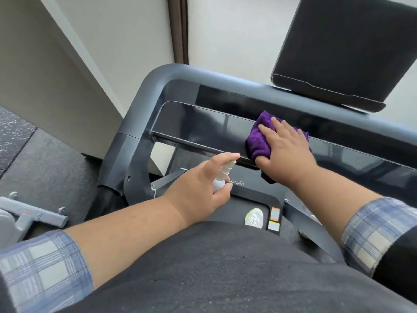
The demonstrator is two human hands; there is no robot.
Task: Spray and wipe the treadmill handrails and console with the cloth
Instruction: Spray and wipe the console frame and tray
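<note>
A purple cloth [259, 144] lies bunched on the treadmill's long glossy console panel [203, 129], at about the middle of what we see of it, pinned there by our right hand [285, 152] — its fingers [266, 128] spread flat and straight over the fabric, pressing rather than clutching, the thumb tucked under the panel's near edge. The panel's long axis runs from upper left to lower right across the view, and the cloth sits on that line, so the wipe, we judge, must travel along it: bare black surface stretches away to the left of the fingers, more to the right. Our left hand [203, 179] hovers just beside and below the panel's near edge, curled round a small white spray bottle [222, 177], index finger lying over the pump head, nozzle aimed toward the panel. It is the nearer hand to the unwiped left stretch and to the grey left handrail [140, 102] curving round the corner. Above right stands the dark tablet-like screen [343, 41] — untouched, well apart from both hands.
</note>
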